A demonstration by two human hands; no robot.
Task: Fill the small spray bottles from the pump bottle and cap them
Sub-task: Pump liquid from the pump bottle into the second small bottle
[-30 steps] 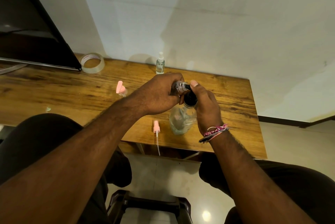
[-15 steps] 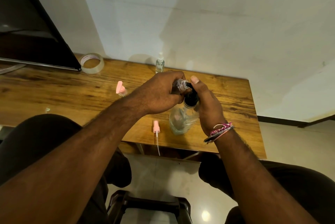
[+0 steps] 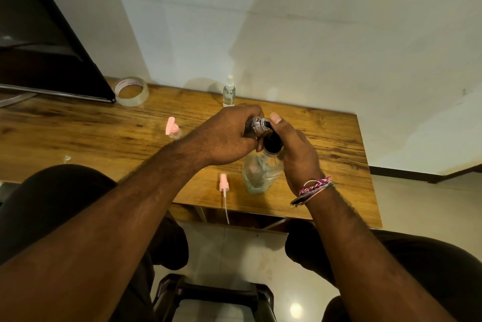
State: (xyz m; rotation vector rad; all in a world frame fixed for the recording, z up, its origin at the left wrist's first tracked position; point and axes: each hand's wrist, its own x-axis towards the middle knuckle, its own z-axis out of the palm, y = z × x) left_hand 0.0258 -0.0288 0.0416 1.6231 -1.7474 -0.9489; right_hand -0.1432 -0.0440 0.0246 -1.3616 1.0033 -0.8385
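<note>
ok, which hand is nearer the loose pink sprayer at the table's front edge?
Left. The left hand holds a small bottle above and behind the pink sprayer; the right hand is farther right, beyond the pump bottle.

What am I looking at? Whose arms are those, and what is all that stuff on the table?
The camera sits on a person's head and looks down, so you see their own arms. The left hand holds a small open spray bottle, tipped sideways at the black pump top of the big clear pump bottle. The right hand is on that pump, thumb on top. On the wooden table lie a pink spray cap with a long tube, another small bottle with a pink cap, a clear capped spray bottle at the back, and a roll of tape.
</note>
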